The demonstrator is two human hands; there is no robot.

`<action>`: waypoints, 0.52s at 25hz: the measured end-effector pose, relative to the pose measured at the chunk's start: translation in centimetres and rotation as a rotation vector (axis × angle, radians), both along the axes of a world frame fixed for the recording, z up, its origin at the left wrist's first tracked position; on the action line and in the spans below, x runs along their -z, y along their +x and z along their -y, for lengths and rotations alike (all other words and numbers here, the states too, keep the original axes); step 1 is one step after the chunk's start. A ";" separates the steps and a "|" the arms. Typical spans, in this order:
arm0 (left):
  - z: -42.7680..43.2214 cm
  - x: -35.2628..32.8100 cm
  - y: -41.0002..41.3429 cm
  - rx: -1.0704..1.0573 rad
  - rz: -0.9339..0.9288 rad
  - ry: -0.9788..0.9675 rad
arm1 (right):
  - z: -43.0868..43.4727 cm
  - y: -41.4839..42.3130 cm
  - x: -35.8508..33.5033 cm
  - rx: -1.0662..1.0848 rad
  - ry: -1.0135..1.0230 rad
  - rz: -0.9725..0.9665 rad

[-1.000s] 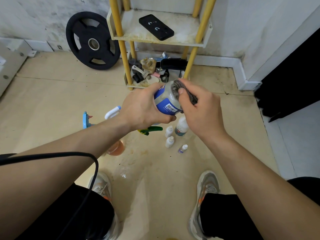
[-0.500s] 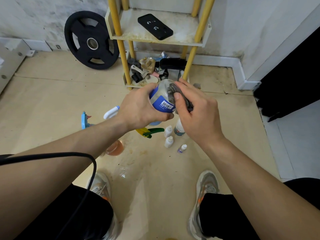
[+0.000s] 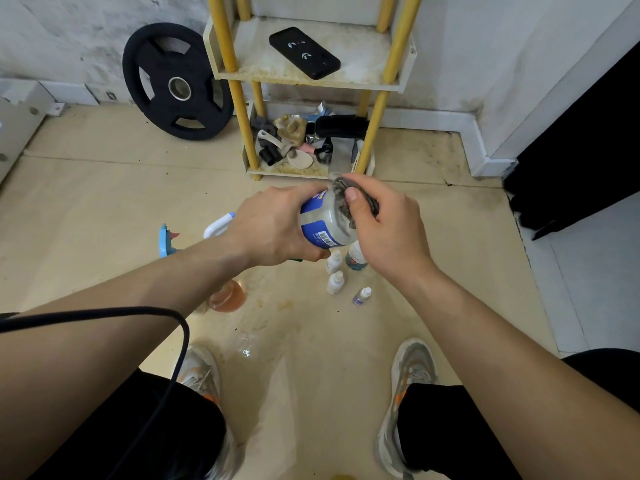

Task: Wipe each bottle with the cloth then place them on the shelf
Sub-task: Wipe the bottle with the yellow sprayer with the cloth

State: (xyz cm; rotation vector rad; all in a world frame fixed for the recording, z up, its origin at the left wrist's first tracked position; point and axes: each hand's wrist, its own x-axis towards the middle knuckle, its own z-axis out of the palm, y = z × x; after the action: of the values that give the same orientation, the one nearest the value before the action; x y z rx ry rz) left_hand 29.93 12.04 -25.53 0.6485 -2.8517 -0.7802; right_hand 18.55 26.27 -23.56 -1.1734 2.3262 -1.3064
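View: head camera, looking down over both forearms to the floor.
Left hand [image 3: 273, 230]: is gripping the bottle [image 3: 323, 221] round its body, fingers curled underneath, holding it tipped on its side.
Right hand [image 3: 388, 226]: is pinching the cloth [image 3: 346, 199], thumb on top, pressing it onto the bottle's far end.
Bottle position: is hanging in the air between the two hands, with the blue label and barcode facing the camera.
Cloth: dark grey and bunched, sitting between the right fingers and the clear wall.
Shelf [image 3: 304, 84]: is standing beyond both hands; the upper tier is carrying a black phone [image 3: 304, 53].
Small bottles [image 3: 335, 283]: are standing on the floor just below the right hand.
Orange-filled bottle [image 3: 228, 296]: is lying under the left forearm, partly hidden.
Handling (judgement): stiff plastic, probably light; the smooth wall is likely slippery if damp. The cloth is soft and limp.
Hold point (judgement): the mid-body grip is leaving both ends free for wiping; the cap is not in view.
Step (judgement): the wipe is under way, and this bottle is not yet on the shelf.
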 end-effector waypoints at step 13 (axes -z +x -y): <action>0.5 0.2 -0.5 -0.088 -0.009 0.025 | 0.1 0.1 0.7 0.010 0.029 -0.169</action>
State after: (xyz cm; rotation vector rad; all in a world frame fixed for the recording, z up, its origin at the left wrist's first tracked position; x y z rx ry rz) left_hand 29.44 11.55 -25.71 0.7658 -2.7878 -0.8036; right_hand 18.68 26.14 -24.24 -1.3118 2.4609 -1.2161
